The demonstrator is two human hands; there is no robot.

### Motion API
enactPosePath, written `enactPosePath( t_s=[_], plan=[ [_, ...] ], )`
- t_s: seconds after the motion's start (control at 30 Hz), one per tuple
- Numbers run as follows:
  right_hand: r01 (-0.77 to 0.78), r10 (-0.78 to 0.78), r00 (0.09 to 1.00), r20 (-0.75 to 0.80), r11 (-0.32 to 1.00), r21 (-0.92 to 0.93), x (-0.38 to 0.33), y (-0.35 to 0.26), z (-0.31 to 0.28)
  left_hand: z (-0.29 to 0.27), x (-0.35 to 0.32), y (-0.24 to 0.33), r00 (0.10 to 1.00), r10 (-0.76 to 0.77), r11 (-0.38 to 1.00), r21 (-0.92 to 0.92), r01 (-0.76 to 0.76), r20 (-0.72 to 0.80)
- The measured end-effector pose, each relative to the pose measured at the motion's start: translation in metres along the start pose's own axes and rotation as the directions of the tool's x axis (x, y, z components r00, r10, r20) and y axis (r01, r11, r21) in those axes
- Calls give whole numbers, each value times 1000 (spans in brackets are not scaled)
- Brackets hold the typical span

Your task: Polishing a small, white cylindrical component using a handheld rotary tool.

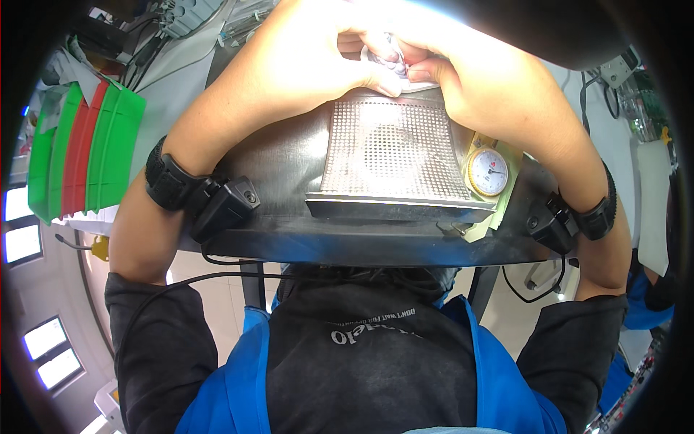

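Observation:
At the far edge of a perforated metal grille (397, 145), both my hands meet under a glaring light. Between them is a small whitish-grey piece with rounded bumps, which looks like a dental cast (390, 64). My left hand (329, 61) grips its left side, the thumb along the near edge. On the other side, my right hand (452, 65) has thumb and forefinger pinched together at the cast's right edge. Glare and the fingers hide much of the piece. Just right of the grille lies a round dial gauge (488, 172) with a yellow rim.
Dark metal worktop (282, 173) surrounds the grille. Stacked green and red bins (90, 148) stand at the left. Yellowish paper (508, 199) lies under the gauge. Black wrist-strapped devices (228, 206) trail cables across the worktop's front edge. A dark rounded object (557, 29) overhangs the far right.

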State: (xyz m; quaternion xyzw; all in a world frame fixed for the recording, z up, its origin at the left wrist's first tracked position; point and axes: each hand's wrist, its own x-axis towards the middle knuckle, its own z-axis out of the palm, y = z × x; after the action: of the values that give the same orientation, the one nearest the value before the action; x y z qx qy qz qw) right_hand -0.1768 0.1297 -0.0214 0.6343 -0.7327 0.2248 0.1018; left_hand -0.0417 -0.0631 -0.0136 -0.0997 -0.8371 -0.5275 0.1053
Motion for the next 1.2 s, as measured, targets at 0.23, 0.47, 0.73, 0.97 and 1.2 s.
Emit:
enactPosePath(
  t_s=[0.23, 0.47, 0.73, 0.97, 1.2],
  plan=[
    [33, -33, 999, -14, 999, 26, 2, -6, 1, 8, 3, 32, 998, -55, 940, 336, 57, -15],
    [62, -61, 998, -31, 997, 55, 2, -1, -2, 17, 8, 35, 982, -188, 850, 496, 178, -30],
    [114, -111, 993, -47, 991, 75, 11, -15, -7, 11, 9, 22, 998, -59, 921, 385, 67, -33],
    [-9, 9, 1000, 2, 999, -42, 8, -15, -2, 1, 10, 6, 995, 98, 927, 366, -82, -26],
    [160, -147, 984, -103, 978, 136, 10, -13, -14, 0, 15, 5, 978, 205, 940, 287, -184, -43]
  ],
)
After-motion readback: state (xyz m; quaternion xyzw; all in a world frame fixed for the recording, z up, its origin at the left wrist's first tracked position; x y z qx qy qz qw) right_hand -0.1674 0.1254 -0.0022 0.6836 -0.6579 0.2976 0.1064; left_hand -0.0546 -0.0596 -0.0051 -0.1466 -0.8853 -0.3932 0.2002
